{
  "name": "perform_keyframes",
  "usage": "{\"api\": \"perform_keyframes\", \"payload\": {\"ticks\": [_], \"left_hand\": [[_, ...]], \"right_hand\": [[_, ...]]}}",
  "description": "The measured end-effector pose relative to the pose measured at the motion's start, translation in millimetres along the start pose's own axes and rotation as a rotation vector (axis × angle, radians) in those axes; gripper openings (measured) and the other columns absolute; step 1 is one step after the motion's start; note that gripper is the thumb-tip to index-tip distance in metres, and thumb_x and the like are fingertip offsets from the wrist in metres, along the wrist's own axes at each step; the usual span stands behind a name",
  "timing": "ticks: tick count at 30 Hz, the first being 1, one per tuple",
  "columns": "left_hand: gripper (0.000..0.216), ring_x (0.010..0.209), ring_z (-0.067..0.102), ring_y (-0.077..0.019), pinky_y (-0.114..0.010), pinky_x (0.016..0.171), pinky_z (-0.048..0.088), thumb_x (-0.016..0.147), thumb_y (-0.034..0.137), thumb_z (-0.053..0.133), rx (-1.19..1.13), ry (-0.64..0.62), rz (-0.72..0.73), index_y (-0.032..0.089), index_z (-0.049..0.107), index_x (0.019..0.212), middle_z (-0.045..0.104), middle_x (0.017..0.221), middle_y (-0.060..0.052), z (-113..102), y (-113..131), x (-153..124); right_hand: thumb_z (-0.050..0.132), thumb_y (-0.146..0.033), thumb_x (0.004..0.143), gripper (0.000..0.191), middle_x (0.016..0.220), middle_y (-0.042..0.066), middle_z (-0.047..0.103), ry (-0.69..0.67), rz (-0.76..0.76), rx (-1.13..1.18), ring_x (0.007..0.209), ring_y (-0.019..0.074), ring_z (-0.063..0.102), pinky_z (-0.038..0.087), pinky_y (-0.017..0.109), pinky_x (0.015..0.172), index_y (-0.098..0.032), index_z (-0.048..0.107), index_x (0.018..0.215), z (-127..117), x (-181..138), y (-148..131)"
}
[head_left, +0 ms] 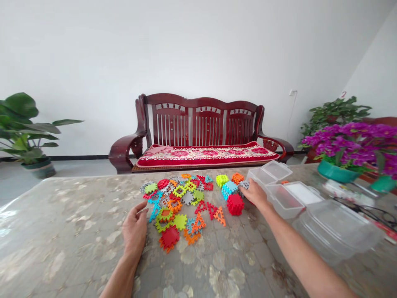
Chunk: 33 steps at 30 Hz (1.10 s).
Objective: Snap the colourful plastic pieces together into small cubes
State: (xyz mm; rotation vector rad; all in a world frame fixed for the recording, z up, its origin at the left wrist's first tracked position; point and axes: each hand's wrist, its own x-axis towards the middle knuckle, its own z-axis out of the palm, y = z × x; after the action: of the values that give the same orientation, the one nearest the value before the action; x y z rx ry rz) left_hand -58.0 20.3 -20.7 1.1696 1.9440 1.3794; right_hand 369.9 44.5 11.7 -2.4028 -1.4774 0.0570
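A heap of flat, toothed plastic building tiles (182, 198) in many colours lies on the marble-patterned table (68, 231). My left hand (135, 230) rests at the heap's left edge, fingers loosely curled beside a light-blue tile; whether it grips anything is unclear. My right hand (254, 193) reaches past a red assembled cube (235, 204) and closes on a grey tile piece next to a blue cube (228, 189). Green (222, 180) and orange (237, 178) cubes sit just behind.
Clear plastic boxes (281, 194) and a large clear lid (338, 231) lie to the right. Potted purple flowers (350, 149) stand at the far right edge. A red wooden bench (201, 132) and a green plant (25, 136) are beyond the table.
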Motion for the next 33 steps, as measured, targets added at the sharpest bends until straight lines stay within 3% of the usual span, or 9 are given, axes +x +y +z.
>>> {"api": "perform_keyframes", "payload": {"ticks": [3, 5, 9, 13, 16, 19, 26, 33], "left_hand": [[0.042, 0.073, 0.063, -0.0205, -0.032, 0.074, 0.047, 0.073, 0.030, 0.049, 0.006, 0.012, 0.008, 0.020, 0.066, 0.110, 0.071, 0.080, -0.004, 0.5, -3.9, 2.5], [0.041, 0.071, 0.062, -0.0201, -0.031, 0.071, 0.047, 0.073, 0.032, 0.050, 0.005, 0.015, 0.013, 0.019, 0.066, 0.109, 0.070, 0.080, -0.004, 1.2, -5.6, 3.7], [0.043, 0.066, 0.060, -0.0192, -0.030, 0.065, 0.046, 0.073, 0.033, 0.049, -0.009, -0.008, 0.025, 0.018, 0.066, 0.109, 0.070, 0.078, -0.003, 4.1, -6.2, 5.0], [0.042, 0.077, 0.065, -0.0201, -0.029, 0.069, 0.047, 0.072, 0.029, 0.048, -0.061, -0.020, 0.025, 0.017, 0.065, 0.108, 0.072, 0.082, -0.005, 6.1, -6.4, 5.7], [0.042, 0.079, 0.065, -0.0205, -0.029, 0.070, 0.048, 0.072, 0.028, 0.047, -0.068, -0.024, 0.038, 0.017, 0.065, 0.108, 0.072, 0.083, -0.005, 5.6, -7.1, 5.7], [0.040, 0.077, 0.065, -0.0203, -0.030, 0.071, 0.048, 0.073, 0.029, 0.047, -0.022, -0.019, 0.053, 0.017, 0.066, 0.106, 0.072, 0.082, -0.004, 4.5, -7.7, 5.4], [0.040, 0.075, 0.065, -0.0197, -0.030, 0.071, 0.048, 0.075, 0.027, 0.046, 0.005, -0.029, 0.042, 0.018, 0.067, 0.107, 0.072, 0.082, -0.005, 4.5, -6.8, 5.9], [0.039, 0.076, 0.065, -0.0201, -0.029, 0.069, 0.047, 0.075, 0.026, 0.046, 0.036, -0.033, 0.023, 0.019, 0.068, 0.106, 0.072, 0.083, -0.005, 2.1, -1.0, 4.7]], "right_hand": [[0.055, -0.056, 0.077, 0.068, 0.117, 0.020, 0.061, 0.030, 0.007, 0.009, 0.106, 0.0322, 0.060, 0.046, 0.039, 0.081, -0.013, 0.048, 0.129, -5.5, -2.0, -2.8], [0.055, -0.052, 0.078, 0.065, 0.121, 0.020, 0.060, 0.138, -0.026, 0.042, 0.108, 0.0316, 0.058, 0.046, 0.040, 0.085, -0.013, 0.048, 0.130, -12.6, -5.0, -5.7], [0.049, -0.037, 0.083, 0.045, 0.119, 0.012, 0.063, 0.351, -0.306, 0.294, 0.108, 0.0250, 0.058, 0.043, 0.039, 0.096, -0.017, 0.057, 0.122, -26.9, -22.2, -25.1], [0.048, -0.030, 0.084, 0.032, 0.106, 0.006, 0.069, 0.189, -0.541, 0.532, 0.094, 0.0187, 0.063, 0.048, 0.034, 0.088, -0.022, 0.065, 0.109, -23.5, -56.4, -68.4], [0.051, -0.023, 0.082, 0.029, 0.108, 0.004, 0.068, -0.001, -0.689, 0.489, 0.100, 0.0176, 0.061, 0.046, 0.032, 0.091, -0.023, 0.066, 0.106, -4.5, -80.1, -106.2], [0.054, -0.018, 0.078, 0.032, 0.111, 0.005, 0.067, -0.099, -0.695, 0.361, 0.105, 0.0182, 0.058, 0.042, 0.031, 0.096, -0.021, 0.066, 0.108, 19.3, -92.6, -138.5], [0.064, -0.034, 0.073, 0.051, 0.117, 0.010, 0.062, -0.056, -0.636, 0.008, 0.113, 0.0274, 0.049, 0.037, 0.038, 0.094, -0.021, 0.056, 0.121, 51.3, -97.1, -182.0], [0.063, -0.035, 0.073, 0.058, 0.121, 0.011, 0.060, -0.048, -0.593, -0.058, 0.113, 0.0289, 0.048, 0.034, 0.039, 0.094, -0.023, 0.049, 0.127, 60.0, -95.8, -191.4]]}}
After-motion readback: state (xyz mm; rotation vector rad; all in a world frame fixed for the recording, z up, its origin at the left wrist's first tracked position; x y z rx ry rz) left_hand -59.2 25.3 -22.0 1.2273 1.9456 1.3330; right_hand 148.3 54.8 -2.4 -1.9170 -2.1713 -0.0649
